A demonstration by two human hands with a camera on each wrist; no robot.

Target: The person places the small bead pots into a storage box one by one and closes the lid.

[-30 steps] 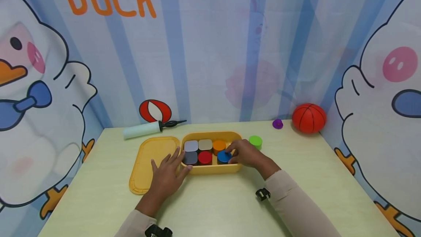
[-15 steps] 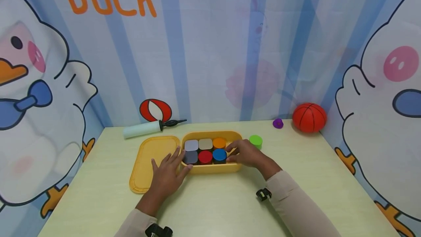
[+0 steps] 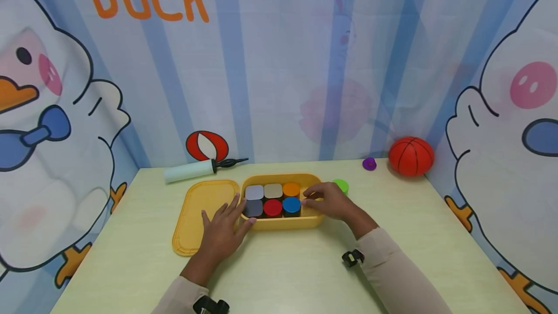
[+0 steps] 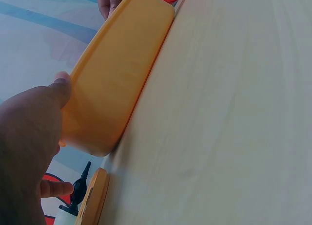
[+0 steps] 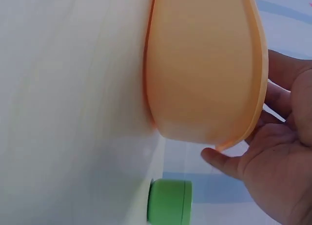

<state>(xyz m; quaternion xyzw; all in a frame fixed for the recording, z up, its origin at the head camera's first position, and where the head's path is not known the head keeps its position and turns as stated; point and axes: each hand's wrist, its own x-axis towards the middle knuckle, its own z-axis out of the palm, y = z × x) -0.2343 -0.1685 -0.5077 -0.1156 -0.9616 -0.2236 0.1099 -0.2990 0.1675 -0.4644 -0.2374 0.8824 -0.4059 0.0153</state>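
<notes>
A yellow plastic box holds two rows of small containers: white, beige and orange tops behind, grey, red and blue in front. At the box's left end my left hand spreads its fingers, thumb at the rim in the left wrist view. My right hand reaches over the right end, holding nothing, its fingertips just right of the blue-topped container. In the right wrist view its fingers are partly hidden behind the box wall.
The yellow lid lies left of the box. A green container stands close behind my right hand. Along the back edge are a pale green hand pump, a small purple object and a red ball.
My right hand slid the blue-topped container left against the red one, let go and drew back slightly right. My left hand stayed at the box's end.
</notes>
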